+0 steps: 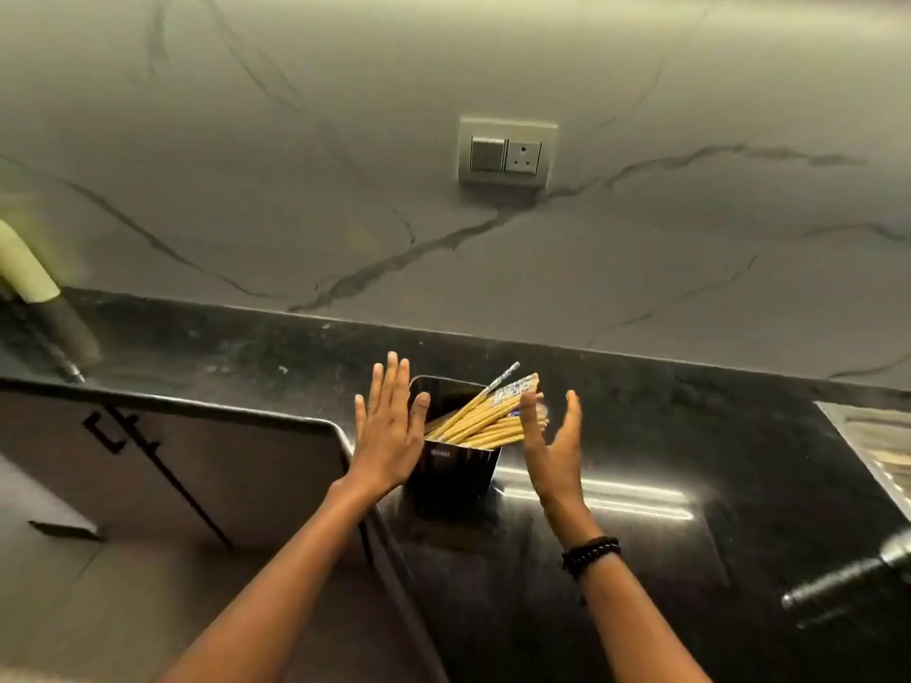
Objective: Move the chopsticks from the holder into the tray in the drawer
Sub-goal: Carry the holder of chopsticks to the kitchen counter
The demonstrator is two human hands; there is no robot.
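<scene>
Chopsticks point(485, 419) lean rightward in the dark holder point(453, 475) on the black surface point(641, 559), just beside the sink point(222, 465). Both hands are spread, holding nothing: left hand point(389, 426) at the holder's left edge, right hand point(554, 446) by the stick tips. A clumsy grab could tip the holder, spilling sticks sinkward. Drawer and tray are out of view; left-hand contact is unclear.

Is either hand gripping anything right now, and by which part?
Nothing is held: the left hand and right hand are both open, flanking the holder of chopsticks.
</scene>
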